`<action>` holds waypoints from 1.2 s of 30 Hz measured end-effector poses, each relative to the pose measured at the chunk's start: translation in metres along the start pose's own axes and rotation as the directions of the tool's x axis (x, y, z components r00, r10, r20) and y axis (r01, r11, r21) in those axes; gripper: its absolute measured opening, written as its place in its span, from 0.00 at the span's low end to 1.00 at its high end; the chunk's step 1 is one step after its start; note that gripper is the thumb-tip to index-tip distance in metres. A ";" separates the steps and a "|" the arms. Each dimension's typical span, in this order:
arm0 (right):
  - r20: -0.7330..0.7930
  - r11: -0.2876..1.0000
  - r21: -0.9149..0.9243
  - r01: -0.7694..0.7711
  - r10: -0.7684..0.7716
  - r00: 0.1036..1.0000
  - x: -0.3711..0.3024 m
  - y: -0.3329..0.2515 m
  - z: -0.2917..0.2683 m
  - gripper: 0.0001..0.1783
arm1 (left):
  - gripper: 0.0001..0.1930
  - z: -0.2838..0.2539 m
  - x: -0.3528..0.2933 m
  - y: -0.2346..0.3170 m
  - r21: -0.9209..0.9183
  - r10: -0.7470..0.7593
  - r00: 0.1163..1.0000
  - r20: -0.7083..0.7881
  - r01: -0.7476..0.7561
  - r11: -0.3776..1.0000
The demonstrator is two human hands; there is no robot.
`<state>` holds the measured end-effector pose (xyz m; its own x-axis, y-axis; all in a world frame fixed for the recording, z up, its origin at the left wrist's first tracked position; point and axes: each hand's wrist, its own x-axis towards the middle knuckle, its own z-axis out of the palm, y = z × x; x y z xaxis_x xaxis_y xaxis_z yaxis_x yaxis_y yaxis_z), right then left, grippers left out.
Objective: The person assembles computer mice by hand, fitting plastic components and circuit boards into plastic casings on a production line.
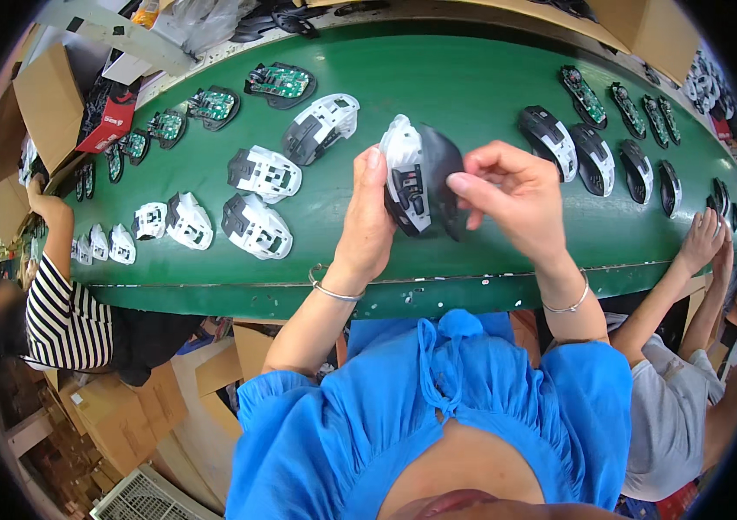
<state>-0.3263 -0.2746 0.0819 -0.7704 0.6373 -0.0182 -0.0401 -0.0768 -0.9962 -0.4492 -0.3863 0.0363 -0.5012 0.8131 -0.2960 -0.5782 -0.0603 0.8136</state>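
Above the green table [360, 95], my left hand [366, 212] grips a white-and-black computer mouse shell [404, 147] along its left side. Its inner side, with slots and a dark part, faces me. My right hand [511, 195] pinches a black curved mouse cover [443, 169] between thumb and fingers, held upright against the shell's right edge. Whether the two are joined I cannot tell. Nearest to my left hand lie a white shell [257, 227], another white shell [266, 173] and a larger grey-and-white shell [321, 127].
Mouse bases with green circuit boards [282, 82] line the table's far left, with more boards [582, 95] at the far right. Several black-and-white shells [548, 139] stand on the right. A person in stripes [69, 321] works at left, another in grey [667, 407] at right. Cardboard boxes [48, 100] flank the table.
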 end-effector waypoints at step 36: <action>0.034 0.894 -0.301 0.333 -0.339 0.940 -0.016 0.020 0.029 0.09 | 0.36 -0.008 -0.024 0.011 0.361 0.349 0.920 0.178 -0.392 0.846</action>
<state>-0.3334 -0.3086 0.0643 -0.7326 0.5990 0.3232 -0.1008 0.3741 -0.9219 -0.4490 -0.4109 0.0482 -0.5483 0.8301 0.1013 -0.0609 -0.1604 0.9852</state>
